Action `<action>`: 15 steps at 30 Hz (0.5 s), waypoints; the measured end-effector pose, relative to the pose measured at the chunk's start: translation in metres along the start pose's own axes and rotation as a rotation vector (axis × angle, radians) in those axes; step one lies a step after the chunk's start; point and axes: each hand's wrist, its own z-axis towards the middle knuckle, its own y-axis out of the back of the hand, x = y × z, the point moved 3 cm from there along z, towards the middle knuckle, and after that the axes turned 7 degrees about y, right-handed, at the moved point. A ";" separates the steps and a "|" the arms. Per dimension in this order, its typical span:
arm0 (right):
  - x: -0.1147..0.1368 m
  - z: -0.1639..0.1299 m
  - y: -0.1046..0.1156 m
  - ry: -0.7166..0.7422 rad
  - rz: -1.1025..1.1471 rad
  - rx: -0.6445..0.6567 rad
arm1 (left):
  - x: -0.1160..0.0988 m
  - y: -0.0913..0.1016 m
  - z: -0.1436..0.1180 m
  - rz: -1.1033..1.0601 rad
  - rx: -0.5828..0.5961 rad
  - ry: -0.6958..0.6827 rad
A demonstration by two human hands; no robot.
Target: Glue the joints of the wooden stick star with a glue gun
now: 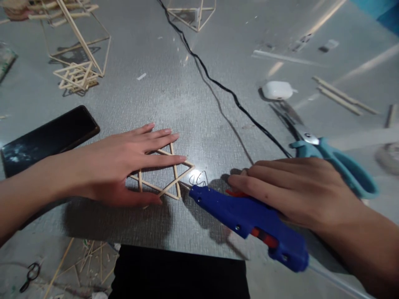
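A six-pointed star of thin wooden sticks (pixel 176 172) lies flat on the grey table near its front edge. My left hand (pixel 121 162) rests on its left side with fingers spread, pressing it down and hiding part of it. In my right hand (pixel 289 187) is a blue glue gun (pixel 230 211), held with the fingers wrapped over it near the red trigger. Its metal nozzle points left and reaches a crossing of two sticks on the star's right side; whether it touches is too small to tell. A clear glue stick (pixel 333 280) extends from its back end.
A black phone (pixel 52 137) lies left of my left hand. Teal-handled scissors (pixel 339 162), a white case (pixel 277 90) and loose sticks (pixel 339 99) are at the right. A black cable (pixel 218 83) crosses the table. Stick frames (pixel 77 77) stand far left; another stick frame (pixel 199 16) stands at the back.
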 end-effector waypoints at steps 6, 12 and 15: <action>0.001 -0.001 -0.002 0.019 0.037 -0.019 | 0.001 0.000 0.000 -0.021 -0.001 0.007; -0.003 0.000 -0.003 0.052 0.008 -0.022 | 0.001 0.000 0.000 -0.020 0.016 0.021; -0.009 -0.004 0.001 0.048 0.008 -0.041 | 0.000 0.000 0.000 -0.017 0.031 0.027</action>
